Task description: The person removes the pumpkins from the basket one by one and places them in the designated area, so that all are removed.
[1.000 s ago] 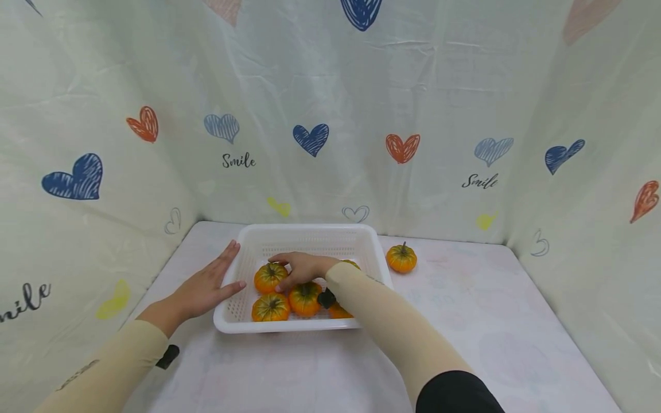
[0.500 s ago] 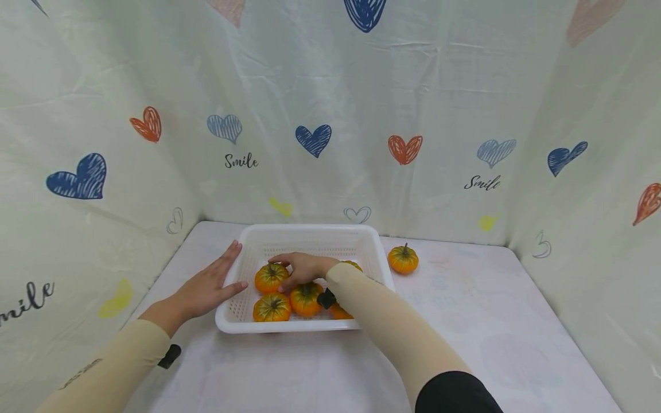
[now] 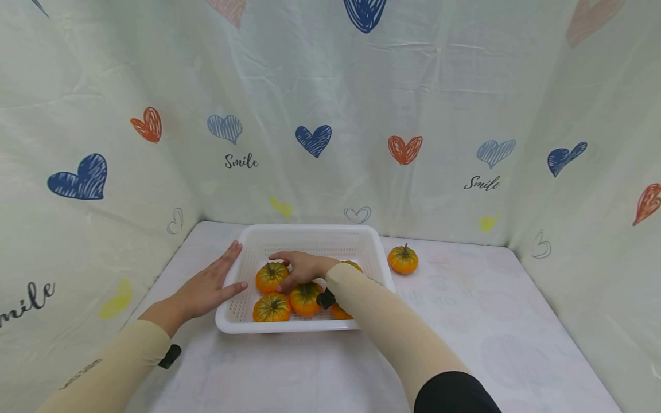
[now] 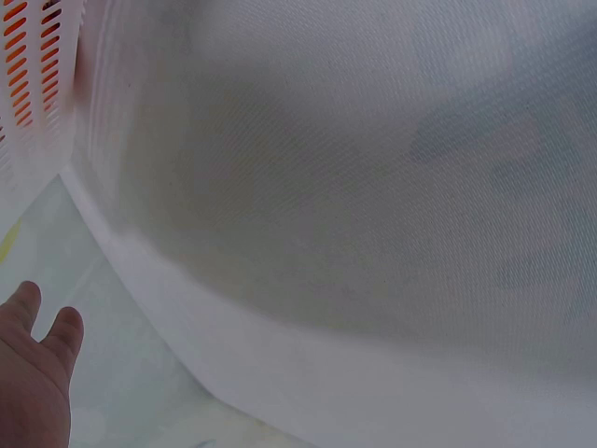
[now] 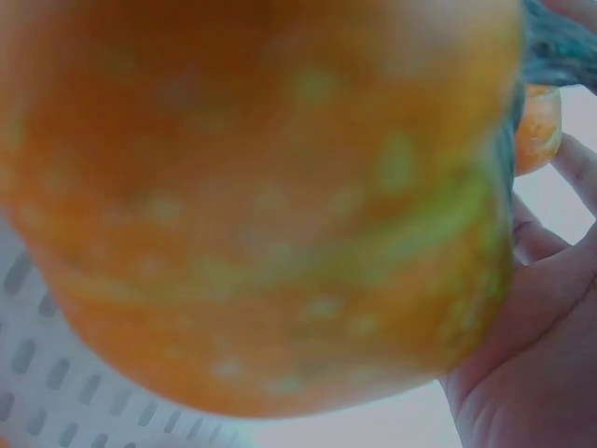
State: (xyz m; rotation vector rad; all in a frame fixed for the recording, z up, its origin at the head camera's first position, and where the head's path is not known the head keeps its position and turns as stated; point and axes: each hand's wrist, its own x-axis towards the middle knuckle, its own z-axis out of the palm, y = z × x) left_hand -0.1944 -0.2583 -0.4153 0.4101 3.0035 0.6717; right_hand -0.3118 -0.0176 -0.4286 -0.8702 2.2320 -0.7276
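A white plastic basket (image 3: 310, 230) holds several small orange-and-green pumpkins. My right hand (image 3: 304, 268) reaches inside it, curved round the back-left pumpkin (image 3: 268, 280), with the thumb by its right side and the fingers over its far side. In front of that one sit a front-left pumpkin (image 3: 271, 308) and a middle pumpkin (image 3: 304, 300). Large in the right wrist view, a pumpkin (image 5: 261, 215) hides part of the right hand (image 5: 536, 373). My left hand (image 3: 206, 287) rests with straight, spread fingers against the basket's left rim. Other pumpkins are partly hidden under the right forearm.
Outside the basket, a single pumpkin (image 3: 403, 260) stands on the white-covered table (image 3: 465, 304), right of the back-right corner. A heart-printed curtain (image 3: 330, 80) closes off the back and both sides.
The right fingers have lifted very slightly around the back-left pumpkin. The view shifts a little; the left hand and the basket otherwise stay as they were.
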